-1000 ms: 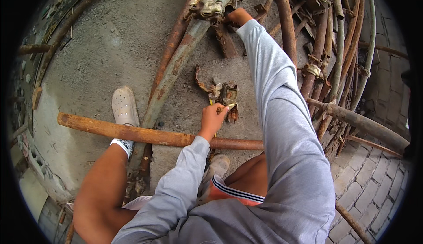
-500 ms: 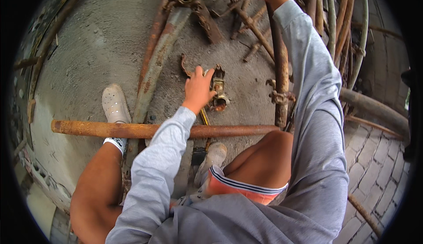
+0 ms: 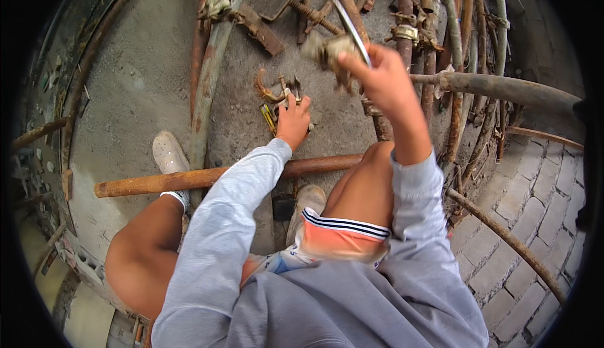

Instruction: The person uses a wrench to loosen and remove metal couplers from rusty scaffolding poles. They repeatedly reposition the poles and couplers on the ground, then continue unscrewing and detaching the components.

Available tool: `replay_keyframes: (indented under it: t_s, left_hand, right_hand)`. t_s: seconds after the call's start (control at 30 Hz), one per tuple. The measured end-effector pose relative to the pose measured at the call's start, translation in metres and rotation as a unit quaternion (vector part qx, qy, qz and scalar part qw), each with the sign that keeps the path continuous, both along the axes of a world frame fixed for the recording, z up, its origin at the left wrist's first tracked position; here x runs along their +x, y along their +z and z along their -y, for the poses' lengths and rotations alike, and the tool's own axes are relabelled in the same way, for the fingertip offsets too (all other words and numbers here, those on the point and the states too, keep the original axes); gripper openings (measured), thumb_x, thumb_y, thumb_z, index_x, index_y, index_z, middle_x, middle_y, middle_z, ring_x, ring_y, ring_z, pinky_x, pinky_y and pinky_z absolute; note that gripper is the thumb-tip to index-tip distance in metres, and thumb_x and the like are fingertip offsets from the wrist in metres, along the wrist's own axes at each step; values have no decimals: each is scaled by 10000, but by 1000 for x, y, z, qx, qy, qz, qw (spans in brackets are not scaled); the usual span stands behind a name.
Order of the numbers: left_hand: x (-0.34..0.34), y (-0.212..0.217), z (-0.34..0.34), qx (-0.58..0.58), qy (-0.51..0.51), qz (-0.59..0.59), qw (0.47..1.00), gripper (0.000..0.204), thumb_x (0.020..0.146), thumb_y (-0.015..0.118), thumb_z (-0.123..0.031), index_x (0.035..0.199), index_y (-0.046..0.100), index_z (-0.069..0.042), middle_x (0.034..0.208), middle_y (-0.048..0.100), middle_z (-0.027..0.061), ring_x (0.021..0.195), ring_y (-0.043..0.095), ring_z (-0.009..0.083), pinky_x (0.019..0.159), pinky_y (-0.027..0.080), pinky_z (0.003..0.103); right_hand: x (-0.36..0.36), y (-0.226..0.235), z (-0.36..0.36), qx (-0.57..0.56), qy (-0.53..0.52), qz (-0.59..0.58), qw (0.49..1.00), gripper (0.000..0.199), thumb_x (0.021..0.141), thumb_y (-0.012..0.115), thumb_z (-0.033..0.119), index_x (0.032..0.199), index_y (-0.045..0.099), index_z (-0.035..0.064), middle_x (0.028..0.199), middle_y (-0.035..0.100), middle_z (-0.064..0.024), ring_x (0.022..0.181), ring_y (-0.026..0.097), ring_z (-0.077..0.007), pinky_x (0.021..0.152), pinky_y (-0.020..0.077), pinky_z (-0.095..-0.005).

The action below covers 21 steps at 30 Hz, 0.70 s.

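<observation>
My right hand (image 3: 387, 74) is raised over the ground, closed on a rusty, pale metal pipe clamp (image 3: 327, 52) blurred by motion. In the same hand is a long, slim silver metal tool (image 3: 347, 18), its kind unclear. Lower down, my left hand (image 3: 294, 121) has its fingers curled over a second rusty pipe clamp (image 3: 290, 93) on the ground, partly hidden by the hand. A curved rusty clamp piece (image 3: 263, 87) lies beside it. Next to my left wrist lies a narrow yellow-and-black object (image 3: 268, 118).
A rusty pipe (image 3: 157, 181) crosses in front of my legs. To the left, a long grey pipe (image 3: 207, 96) carries a clamp (image 3: 217, 7). Several rusty pipes (image 3: 456, 65) crowd the right, beside a thick dark pipe (image 3: 516, 88) and brick paving (image 3: 503, 241).
My right hand has come back from the far pipes toward me, now with the clamp and silver tool in it. My left hand has closed over the clamp on the ground. The view has shifted right.
</observation>
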State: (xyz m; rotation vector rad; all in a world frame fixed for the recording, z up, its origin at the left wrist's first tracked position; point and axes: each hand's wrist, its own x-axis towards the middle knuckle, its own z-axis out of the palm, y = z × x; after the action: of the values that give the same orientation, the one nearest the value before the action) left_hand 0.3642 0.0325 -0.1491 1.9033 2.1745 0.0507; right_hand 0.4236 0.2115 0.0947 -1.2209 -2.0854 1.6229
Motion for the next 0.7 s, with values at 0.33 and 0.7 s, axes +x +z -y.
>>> replay_keyframes:
  t_s: [0.33,0.7]
  left_hand:
    - [-52,8,-40,-143,-32,117,982,228,835,654,-102,1034,735,-24,1194,670,233,1008,710,371,841,587,482]
    - [-165,162,-38,45,68,324,942,352,744,804,-127,1001,624,32,1111,470,192,916,638,388,820,528,480]
  right_hand:
    - [23,-8,39,131,54,140,980,437,774,852,360,917,719,-31,805,730,-191,724,708,-257,701,543,-398]
    - [-12,10,35,44,-127,-20,991,258,841,828,149,922,638,-5,760,650,-42,676,592,-122,642,504,-294]
